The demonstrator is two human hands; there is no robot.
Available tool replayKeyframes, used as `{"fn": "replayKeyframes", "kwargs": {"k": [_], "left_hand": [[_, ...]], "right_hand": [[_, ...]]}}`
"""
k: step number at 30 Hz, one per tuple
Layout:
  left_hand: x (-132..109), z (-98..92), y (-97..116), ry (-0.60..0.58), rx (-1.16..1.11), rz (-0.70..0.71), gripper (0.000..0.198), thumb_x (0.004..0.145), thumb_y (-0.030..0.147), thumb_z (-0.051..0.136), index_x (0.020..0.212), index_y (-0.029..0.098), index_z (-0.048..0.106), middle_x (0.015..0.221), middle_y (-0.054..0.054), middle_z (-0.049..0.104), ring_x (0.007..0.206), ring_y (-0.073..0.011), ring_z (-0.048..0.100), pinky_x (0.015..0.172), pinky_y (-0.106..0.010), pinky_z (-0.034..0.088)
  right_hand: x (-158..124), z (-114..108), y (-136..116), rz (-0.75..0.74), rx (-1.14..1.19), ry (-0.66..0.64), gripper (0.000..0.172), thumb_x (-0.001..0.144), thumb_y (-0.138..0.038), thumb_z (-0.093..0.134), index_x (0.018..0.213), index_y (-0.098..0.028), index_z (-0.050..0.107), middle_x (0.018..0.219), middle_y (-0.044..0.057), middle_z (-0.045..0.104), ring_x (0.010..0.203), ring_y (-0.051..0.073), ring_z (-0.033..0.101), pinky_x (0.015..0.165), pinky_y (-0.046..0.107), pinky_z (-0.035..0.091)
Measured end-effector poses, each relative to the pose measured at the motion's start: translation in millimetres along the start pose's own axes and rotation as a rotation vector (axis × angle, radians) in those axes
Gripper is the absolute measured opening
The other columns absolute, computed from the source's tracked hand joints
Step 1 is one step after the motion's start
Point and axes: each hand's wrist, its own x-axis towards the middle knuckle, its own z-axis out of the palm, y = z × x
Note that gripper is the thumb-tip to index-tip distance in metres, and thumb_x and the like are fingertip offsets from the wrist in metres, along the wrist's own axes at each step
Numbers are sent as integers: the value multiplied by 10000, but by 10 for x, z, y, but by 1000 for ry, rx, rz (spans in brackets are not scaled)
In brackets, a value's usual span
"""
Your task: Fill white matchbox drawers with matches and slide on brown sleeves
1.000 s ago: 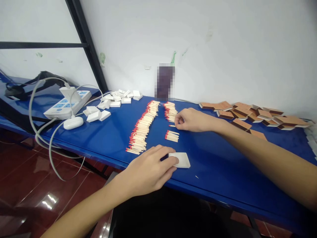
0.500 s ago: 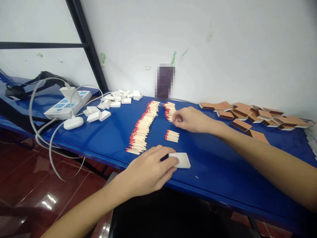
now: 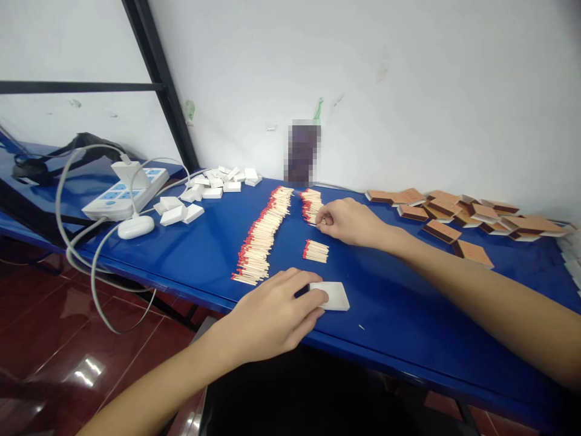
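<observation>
My left hand point(image 3: 278, 316) holds a white inner matchbox tray point(image 3: 336, 297) by its left end, index finger reaching inside; the tray lies flat near the table's front edge. My right hand point(image 3: 348, 223) is farther back, thumb and fingers pinched at the stick ends of a short row of red-tipped matches point(image 3: 311, 204). How many sticks are between those fingertips is hidden. Between the two hands lies a small neat group of matches point(image 3: 316, 251). A long slanting row of matches point(image 3: 259, 237) stretches along the left, red heads to the left.
More white trays point(image 3: 213, 184) are heaped at the back left, beside a power strip point(image 3: 129, 197) with cables and a white charging case point(image 3: 136, 227). Brown matchbox sleeves point(image 3: 442, 209) are piled at the back right. One loose stick point(image 3: 361, 327) lies by the front edge of the blue table point(image 3: 408, 315).
</observation>
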Motion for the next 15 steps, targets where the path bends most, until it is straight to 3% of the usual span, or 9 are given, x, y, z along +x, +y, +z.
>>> {"fn": "replayKeyframes", "kwargs": {"k": [3, 15], "left_hand": [[2, -3, 3, 2, 3, 1, 155, 1011, 193, 447, 1068, 171, 588, 1188, -101, 605, 1019, -219, 607, 875, -367, 539], [2, -3, 3, 2, -9, -4, 158, 1009, 195, 449, 1076, 174, 590, 1193, -106, 608, 1036, -219, 606, 901, -381, 541]], "right_hand": [[2, 14, 16, -8, 8, 26, 220, 842, -244, 583, 1000, -206, 730, 923, 51, 727, 748, 173, 621, 626, 271, 367], [11, 4, 22, -5, 39, 7, 174, 813, -195, 570, 876, -198, 732, 842, 41, 727, 691, 160, 608, 611, 268, 372]]}}
